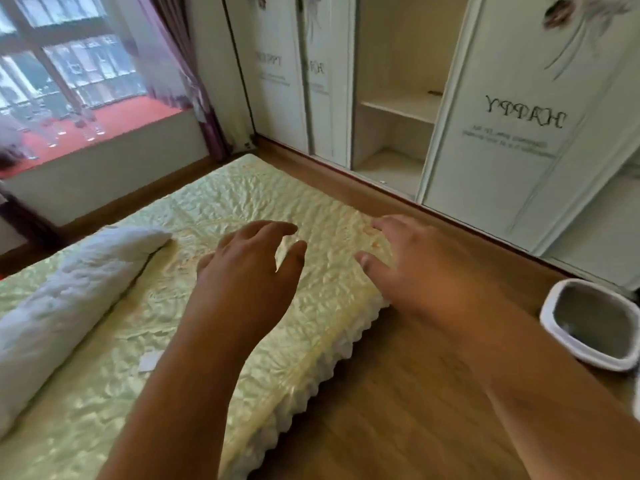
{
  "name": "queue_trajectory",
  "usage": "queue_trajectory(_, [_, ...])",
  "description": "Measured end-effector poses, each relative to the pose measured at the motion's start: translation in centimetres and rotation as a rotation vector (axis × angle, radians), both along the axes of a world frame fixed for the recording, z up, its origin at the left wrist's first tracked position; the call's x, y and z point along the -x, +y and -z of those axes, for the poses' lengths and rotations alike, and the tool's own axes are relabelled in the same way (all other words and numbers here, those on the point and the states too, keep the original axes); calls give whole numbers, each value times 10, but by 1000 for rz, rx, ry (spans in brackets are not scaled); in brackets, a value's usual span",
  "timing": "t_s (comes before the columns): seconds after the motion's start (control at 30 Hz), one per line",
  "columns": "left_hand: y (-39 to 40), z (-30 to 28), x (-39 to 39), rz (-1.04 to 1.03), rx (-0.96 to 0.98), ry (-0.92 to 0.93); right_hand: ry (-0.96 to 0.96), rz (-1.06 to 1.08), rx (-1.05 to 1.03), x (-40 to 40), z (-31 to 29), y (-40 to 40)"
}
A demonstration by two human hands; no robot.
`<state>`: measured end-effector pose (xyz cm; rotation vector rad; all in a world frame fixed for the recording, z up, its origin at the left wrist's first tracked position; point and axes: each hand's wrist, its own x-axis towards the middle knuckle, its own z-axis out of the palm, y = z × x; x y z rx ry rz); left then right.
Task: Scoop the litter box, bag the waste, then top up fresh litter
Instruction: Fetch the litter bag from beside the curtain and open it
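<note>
Litter box point(588, 323) on floor, low right of right hand point(408, 268), the nearer one; both hands, left hand point(249, 268) too, spread and empty (over bed).

Pale yellows, whites and warm wood

The quilted bedspread point(221, 209) was pale yellow with a white scalloped edge; at three o'clock sat a white-rimmed grey litter box point(588, 323); purple curtain point(194, 74) at eleven; brown wood floor point(398, 393).

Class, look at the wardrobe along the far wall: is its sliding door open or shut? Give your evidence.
Open. The white sliding-door wardrobe shows a gap between its printed panels, with bare pale shelves visible inside.
</note>
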<state>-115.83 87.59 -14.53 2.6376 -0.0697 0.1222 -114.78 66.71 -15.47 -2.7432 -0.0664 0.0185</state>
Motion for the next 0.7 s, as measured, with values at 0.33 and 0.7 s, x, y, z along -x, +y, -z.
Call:
queue_trajectory(0.33, [-176, 16, 5, 292, -77, 64, 72, 294, -49, 70, 11, -173])
queue_trajectory(0.7, [-307, 26, 30, 464, -141, 98, 115, 431, -11, 134, 23, -295])
